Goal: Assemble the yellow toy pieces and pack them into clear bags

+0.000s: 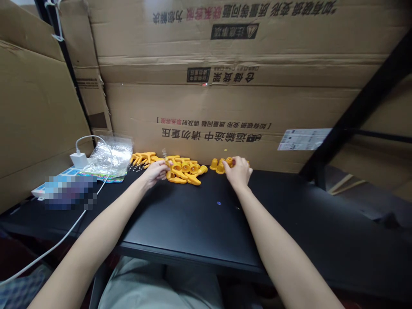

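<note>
My left hand (157, 172) is closed in a pinch at the left of a heap of yellow plastic parts (192, 178). A small coiled piece like a metal spring (164, 152) stands up from its fingertips; its lower end is hidden. The heap mixes T-shaped handle-like pieces with cup-shaped ones. My right hand (240, 172) reaches to a cluster of yellow flanged caps (220, 166) near the cardboard. Its thumb and fingers close around one yellow cap (229, 160), partly covered by the fingers.
More yellow pieces (146, 158) lie left of the heap beside small dark metal bits. A clear plastic bag (111, 156), a white charger (79, 160) and its cable (69, 231) are at the left. Cardboard (199, 101) walls the back; a black post (357, 103) slants at right.
</note>
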Tool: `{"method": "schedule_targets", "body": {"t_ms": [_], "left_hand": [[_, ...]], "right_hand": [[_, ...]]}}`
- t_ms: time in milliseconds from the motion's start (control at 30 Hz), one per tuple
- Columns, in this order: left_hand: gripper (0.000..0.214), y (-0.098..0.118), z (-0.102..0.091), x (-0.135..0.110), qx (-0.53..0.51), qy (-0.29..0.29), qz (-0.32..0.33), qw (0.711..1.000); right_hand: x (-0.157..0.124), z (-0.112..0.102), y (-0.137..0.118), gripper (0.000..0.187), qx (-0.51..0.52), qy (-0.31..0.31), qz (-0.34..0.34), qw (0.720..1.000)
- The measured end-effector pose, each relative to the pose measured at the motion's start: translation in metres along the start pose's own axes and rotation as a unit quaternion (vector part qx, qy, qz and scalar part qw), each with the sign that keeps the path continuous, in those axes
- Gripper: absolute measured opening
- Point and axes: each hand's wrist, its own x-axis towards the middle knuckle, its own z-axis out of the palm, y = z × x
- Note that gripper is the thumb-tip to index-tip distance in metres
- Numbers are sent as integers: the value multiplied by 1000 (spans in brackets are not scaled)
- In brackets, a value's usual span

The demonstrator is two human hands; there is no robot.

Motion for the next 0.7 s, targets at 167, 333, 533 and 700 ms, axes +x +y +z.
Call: {"method": "schedule_targets", "body": {"t_ms": [167, 333, 533, 700], "left_hand": [[29, -7, -13, 16, 10, 194, 59, 979], [54, -14, -30, 24, 107, 247, 121, 955], [63, -23, -50, 28, 265, 248, 183, 914], [54, -31, -64, 32, 449, 258, 180, 836]], "right_hand": [[0, 20, 37, 24, 39, -63, 148, 986], [-3, 29, 44, 24, 51, -77, 143, 985], [-6, 29, 37, 31, 53, -55, 139, 987], [-7, 28, 29, 24, 47, -24, 82, 995]]}}
